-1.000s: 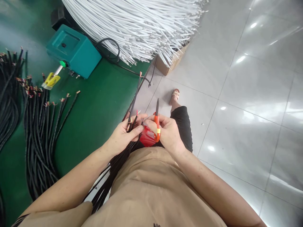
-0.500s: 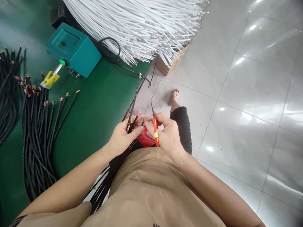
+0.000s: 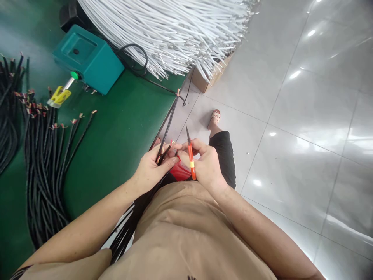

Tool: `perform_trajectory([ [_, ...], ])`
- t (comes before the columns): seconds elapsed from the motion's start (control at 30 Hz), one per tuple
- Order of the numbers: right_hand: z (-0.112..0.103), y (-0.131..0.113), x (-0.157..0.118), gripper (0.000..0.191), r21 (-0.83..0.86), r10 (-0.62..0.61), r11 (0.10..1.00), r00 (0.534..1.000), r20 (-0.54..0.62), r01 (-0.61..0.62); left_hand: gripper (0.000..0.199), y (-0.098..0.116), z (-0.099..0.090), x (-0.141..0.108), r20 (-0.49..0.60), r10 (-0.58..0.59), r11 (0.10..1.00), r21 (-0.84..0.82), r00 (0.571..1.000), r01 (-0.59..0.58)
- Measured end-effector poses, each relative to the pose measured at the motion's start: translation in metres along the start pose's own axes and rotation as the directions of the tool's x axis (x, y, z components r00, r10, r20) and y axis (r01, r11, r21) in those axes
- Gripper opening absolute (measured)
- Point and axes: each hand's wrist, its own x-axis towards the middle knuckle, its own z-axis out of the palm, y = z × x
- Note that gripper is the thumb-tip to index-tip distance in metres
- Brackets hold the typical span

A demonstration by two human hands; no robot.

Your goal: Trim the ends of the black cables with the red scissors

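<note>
My left hand (image 3: pixel 154 167) is closed around a bundle of black cables (image 3: pixel 136 217) that hangs down beside my body. Red and yellow wire ends poke out by its fingertips, and one longer black cable (image 3: pixel 170 120) sticks up past the table edge. In my right hand (image 3: pixel 208 161) is a pair of small scissors or snips (image 3: pixel 191 157) with orange handles and a yellow band, its dark pointed blade upward. Right fingertips meet the left ones at the cable ends; exactly what they pinch there is hidden. Something red (image 3: pixel 180 171) lies below, in my lap.
On the green table (image 3: pixel 116 144) stands a teal box-shaped device (image 3: pixel 90 58) with a yellow clip. More black cables with stripped ends (image 3: pixel 49 163) lie at left. A large heap of white cables (image 3: pixel 175 35) overhangs a cardboard box (image 3: pixel 204 79) on the tiled floor.
The long black cable's tip has swung slightly right. The wire ends at my left fingertips have shifted a little up and right. Both hands keep nearly the same place and grip.
</note>
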Motion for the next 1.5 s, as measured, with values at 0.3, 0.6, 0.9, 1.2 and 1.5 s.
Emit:
perform_trajectory([
  [0.3, 0.001, 0.006, -0.004, 0.01, -0.134, -0.226, 0.967, 0.971, -0.073, 0.215, 0.042, 0.007, -0.001, 0.003, -0.018, -0.127, 0.991, -0.055, 0.992, 0.126],
  [0.6, -0.006, 0.002, -0.001, 0.014, -0.088, -0.082, 0.993, 0.996, -0.026, 0.08, 0.042, 0.001, 0.001, 0.0, -0.062, -0.052, 0.998, 0.036, 0.997, 0.055],
  [0.9, 0.0, 0.004, 0.001, 0.019, -0.228, -0.225, 0.948, 0.974, 0.009, 0.222, 0.035, -0.001, 0.002, 0.0, -0.097, 0.049, 0.99, 0.14, 0.994, -0.035],
  [1.2, 0.001, 0.012, 0.002, 0.024, -0.423, -0.412, 0.822, 0.911, 0.017, 0.38, 0.03, 0.004, 0.002, 0.001, -0.065, -0.013, 0.991, 0.135, 0.998, 0.022],
  [1.5, -0.007, 0.006, -0.001, 0.026, -0.252, -0.298, 0.922, 0.954, 0.025, 0.294, 0.041, 0.007, -0.001, 0.006, -0.014, -0.157, 0.987, -0.043, 0.987, 0.156],
])
